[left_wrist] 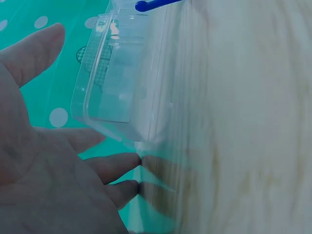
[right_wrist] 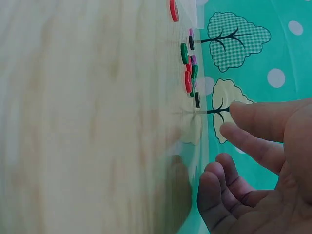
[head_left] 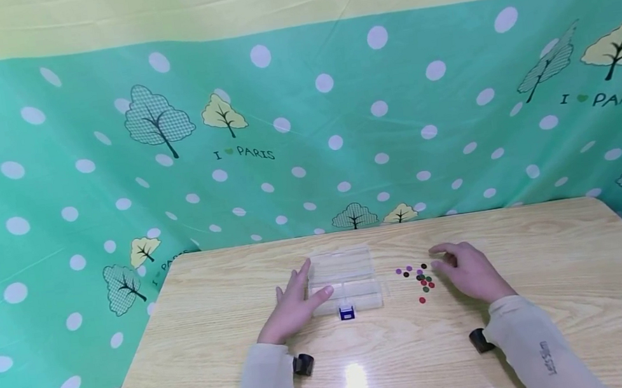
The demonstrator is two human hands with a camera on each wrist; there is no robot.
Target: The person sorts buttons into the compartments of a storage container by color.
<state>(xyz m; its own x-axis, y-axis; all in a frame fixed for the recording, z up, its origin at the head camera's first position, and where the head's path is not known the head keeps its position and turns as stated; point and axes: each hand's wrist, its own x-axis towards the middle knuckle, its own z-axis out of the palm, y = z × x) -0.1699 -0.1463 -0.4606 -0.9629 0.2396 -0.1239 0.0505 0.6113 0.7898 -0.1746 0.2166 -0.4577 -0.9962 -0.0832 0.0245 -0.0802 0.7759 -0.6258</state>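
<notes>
Green dotted cloth (head_left: 331,115) with printed trees hung behind a wood-grain counter (head_left: 561,261); the clear plastic box (head_left: 352,305) sat mid-counter with both halves laid open, blue clip (head_left: 347,313) at its near edge, no disc showing inside; small discs (head_left: 423,283) – red, green, black, purple – lay scattered between the box and the right hand (head_left: 472,271), some bunched close or overlapping, a lone red disc (head_left: 422,300) nearest the person.

Left hand (head_left: 295,308) was spread wide at the box's left side, thumb out over the near half, gripping nothing; couldn't tell if it pressed on the plastic. Right hand held nothing that showed; fingers loosely bent, thumb and index a little apart, just beside the nearest black disc (head_left: 424,266) but not touching.

Step in hand, my read: right hand at the pick-up stage, left one minding the box; next move called for a fine thumb-and-index pinch on one disc – they looked thin and flat on the wood, so edge first; bunched ones risked dragging neighbours along.
</notes>
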